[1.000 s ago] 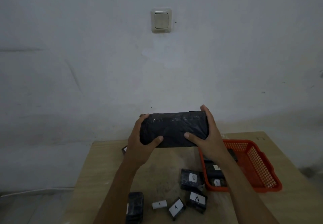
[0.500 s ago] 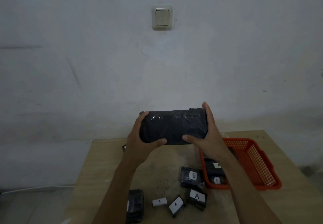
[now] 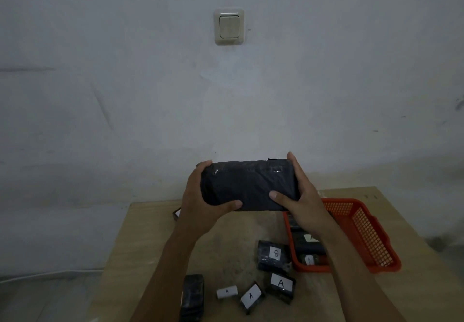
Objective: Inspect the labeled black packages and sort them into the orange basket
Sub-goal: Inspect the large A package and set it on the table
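Observation:
A large black wrapped package (image 3: pixel 248 186) is held up above the table, lying sideways, no label showing on the face toward me. My left hand (image 3: pixel 200 203) grips its left end and my right hand (image 3: pixel 298 196) grips its right end. The orange basket (image 3: pixel 364 236) sits on the table at the right, with labeled black packages (image 3: pixel 307 246) inside, partly hidden by my right forearm. On the table lie small black packages: one labeled B (image 3: pixel 273 255), two labeled A (image 3: pixel 281 285) (image 3: pixel 251 296), and a small white-labeled piece (image 3: pixel 227 292).
A wooden table (image 3: pixel 155 253) stands against a grey wall with a light switch (image 3: pixel 229 26). Another black package (image 3: pixel 192 296) lies near the front left, and one more (image 3: pixel 177 213) peeks out behind my left wrist.
Both hands have kept hold of the large package, shifting their thumbs slightly along its lower edge. The package has stayed raised at about the same height.

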